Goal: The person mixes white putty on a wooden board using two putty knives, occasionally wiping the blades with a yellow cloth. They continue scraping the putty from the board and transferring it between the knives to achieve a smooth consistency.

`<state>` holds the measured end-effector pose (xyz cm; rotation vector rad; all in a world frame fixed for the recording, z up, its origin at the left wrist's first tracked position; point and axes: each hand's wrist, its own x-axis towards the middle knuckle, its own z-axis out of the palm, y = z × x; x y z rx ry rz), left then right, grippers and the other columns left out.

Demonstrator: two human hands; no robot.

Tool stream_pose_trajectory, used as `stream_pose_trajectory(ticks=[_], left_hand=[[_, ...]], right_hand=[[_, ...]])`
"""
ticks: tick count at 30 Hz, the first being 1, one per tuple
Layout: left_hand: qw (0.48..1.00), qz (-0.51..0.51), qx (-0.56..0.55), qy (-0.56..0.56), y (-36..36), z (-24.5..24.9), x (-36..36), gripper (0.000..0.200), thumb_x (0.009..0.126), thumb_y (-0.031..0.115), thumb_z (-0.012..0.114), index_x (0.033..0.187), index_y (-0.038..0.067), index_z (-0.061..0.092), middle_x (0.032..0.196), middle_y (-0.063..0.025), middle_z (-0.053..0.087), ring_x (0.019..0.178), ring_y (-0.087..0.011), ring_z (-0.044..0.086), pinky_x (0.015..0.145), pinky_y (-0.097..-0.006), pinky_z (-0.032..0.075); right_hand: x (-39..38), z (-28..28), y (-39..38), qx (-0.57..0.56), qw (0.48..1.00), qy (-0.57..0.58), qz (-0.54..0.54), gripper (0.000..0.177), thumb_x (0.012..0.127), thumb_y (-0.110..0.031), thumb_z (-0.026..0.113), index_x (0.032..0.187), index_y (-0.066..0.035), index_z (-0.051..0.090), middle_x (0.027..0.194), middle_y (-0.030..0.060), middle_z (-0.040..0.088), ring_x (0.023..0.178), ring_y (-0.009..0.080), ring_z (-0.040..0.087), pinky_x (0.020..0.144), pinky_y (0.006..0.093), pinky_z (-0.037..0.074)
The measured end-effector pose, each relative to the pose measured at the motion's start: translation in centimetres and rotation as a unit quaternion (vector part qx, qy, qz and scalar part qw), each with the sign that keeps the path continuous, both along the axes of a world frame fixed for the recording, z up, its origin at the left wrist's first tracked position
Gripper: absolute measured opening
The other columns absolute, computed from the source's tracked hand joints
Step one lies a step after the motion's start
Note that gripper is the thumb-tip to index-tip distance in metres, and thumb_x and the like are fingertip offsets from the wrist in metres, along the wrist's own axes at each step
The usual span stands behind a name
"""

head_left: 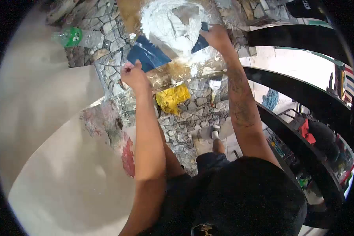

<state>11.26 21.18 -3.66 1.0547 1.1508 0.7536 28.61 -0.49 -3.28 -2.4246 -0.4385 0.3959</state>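
Left hand (135, 76): thumb and fingers pinched on edge of wide blue blade (146, 57), at near left of white heap (158, 21). Right hand (219, 37): fingers closed round smaller blue blade (200, 44), at heap's near right. Heap on brown board (129, 11), ringed around hollow; rough, uneven, so mixing looks partial; lumps and loose spread remain. Wetness: cannot tell. Farther left, green-labelled bottle (71, 37); nearer, crumpled yellow plastic (173, 98), with brush (214, 88) to its right.
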Motion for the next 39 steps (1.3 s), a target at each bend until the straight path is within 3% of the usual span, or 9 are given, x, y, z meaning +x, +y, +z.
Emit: stream_pose_trajectory(ticks=[7, 10, 12, 15, 21, 24, 29, 32, 39], left_hand=[[0.968, -0.21, -0.071, 0.117, 3.8, -3.8, 4.2, 0.021, 0.079, 0.007, 0.061, 0.091, 0.001, 0.045, 0.079, -0.0071, 0.048, 0.059, -0.0215, 0.049, 0.048, -0.0346, 0.041], [0.812, 0.011, 0.502, 0.299, 0.0, -5.0, -2.2, 0.024, 0.079, 0.015, 0.06, 0.089, -0.002, 0.045, 0.078, -0.012, 0.05, 0.064, -0.0296, 0.05, 0.056, -0.0409, 0.043], [0.871, -0.077, 0.226, 0.429, -7.6, -3.4, -6.4, 0.024, 0.078, 0.019, 0.056, 0.084, -0.004, 0.054, 0.082, -0.021, 0.055, 0.082, -0.0395, 0.052, 0.071, -0.0467, 0.042], [0.728, -0.349, 0.252, 0.534, -16.7, -10.6, -14.5, 0.025, 0.078, 0.016, 0.055, 0.094, -0.002, 0.06, 0.123, -0.0275, 0.043, 0.101, -0.042, 0.05, 0.085, -0.0457, 0.044], [0.616, -0.472, 0.152, 0.611, -12.1, -26.8, -18.1, 0.033, 0.082, 0.022, 0.048, 0.104, 0.002, 0.063, 0.131, -0.0236, 0.038, 0.111, -0.0368, 0.047, 0.086, -0.0463, 0.043], [0.473, -0.639, 0.237, 0.558, -10.2, -21.3, -15.8, 0.034, 0.081, 0.028, 0.05, 0.095, 0.002, 0.066, 0.117, -0.0225, 0.054, 0.102, -0.0358, 0.054, 0.081, -0.0425, 0.046], [0.599, -0.671, 0.176, 0.401, -7.6, -9.8, -16.2, 0.039, 0.056, 0.036, 0.071, 0.081, 0.005, 0.067, 0.085, -0.0174, 0.065, 0.079, -0.0318, 0.063, 0.067, -0.0386, 0.05], [0.629, -0.667, 0.215, 0.336, -5.5, -6.2, -18.7, 0.035, 0.061, 0.037, 0.07, 0.081, 0.009, 0.069, 0.083, -0.016, 0.065, 0.075, -0.0317, 0.063, 0.065, -0.0389, 0.049], [0.65, -0.61, 0.28, 0.356, 1.5, 11.7, -21.8, 0.032, 0.071, 0.039, 0.063, 0.08, 0.009, 0.07, 0.077, -0.0175, 0.063, 0.075, -0.0338, 0.061, 0.067, -0.0406, 0.048]], right_hand=[[1.7, 0.7, 1.4, -0.07, 0.99, -0.106, 0.066, 0.025, 0.07, -0.015, 0.056, 0.084, 0.003, 0.064, 0.086, 0.0257, 0.062, 0.084, 0.0412, 0.061, 0.077, 0.0454, 0.049], [2.2, -0.6, 0.4, -0.098, 0.985, -0.089, 0.109, 0.034, 0.075, -0.026, 0.055, 0.088, 0.005, 0.06, 0.087, 0.0248, 0.061, 0.086, 0.0427, 0.057, 0.074, 0.0457, 0.046], [2.2, -1.4, 0.4, -0.118, 0.984, -0.094, 0.093, 0.035, 0.076, -0.027, 0.053, 0.092, 0.004, 0.059, 0.092, 0.0274, 0.059, 0.089, 0.0434, 0.055, 0.076, 0.0465, 0.045], [0.9, -1.6, -0.7, -0.095, 0.985, -0.131, 0.061, 0.036, 0.077, -0.03, 0.055, 0.094, 0.001, 0.06, 0.097, 0.0274, 0.058, 0.091, 0.0414, 0.056, 0.078, 0.0464, 0.045], [-0.7, 0.4, -2.2, 0.005, 0.987, -0.159, 0.03, 0.025, 0.08, -0.024, 0.063, 0.085, 0.0, 0.063, 0.065, 0.0083, 0.059, 0.057, 0.0153, 0.05, 0.057, 0.0315, 0.041], [-0.6, 1.2, -3.4, 0.026, 0.999, 0.009, -0.031, 0.031, 0.078, -0.028, 0.065, 0.089, 0.001, 0.061, 0.077, 0.0169, 0.063, 0.07, 0.0277, 0.058, 0.067, 0.0376, 0.044], [0.4, -1.2, -4.9, -0.037, 0.995, -0.06, -0.068, 0.057, 0.066, -0.048, 0.069, 0.079, 0.007, 0.062, 0.073, 0.0221, 0.063, 0.066, 0.0337, 0.062, 0.063, 0.0416, 0.047], [-1.3, 0.1, -3.8, 0.108, 0.976, 0.087, -0.169, 0.052, 0.067, -0.041, 0.071, 0.07, 0.01, 0.06, 0.062, 0.0225, 0.06, 0.06, 0.0348, 0.061, 0.06, 0.0428, 0.047], [0.8, -0.8, -2.3, -0.001, 0.995, -0.058, -0.087, 0.041, 0.071, -0.033, 0.068, 0.075, 0.008, 0.061, 0.065, 0.0183, 0.061, 0.064, 0.027, 0.062, 0.059, 0.0375, 0.047]])
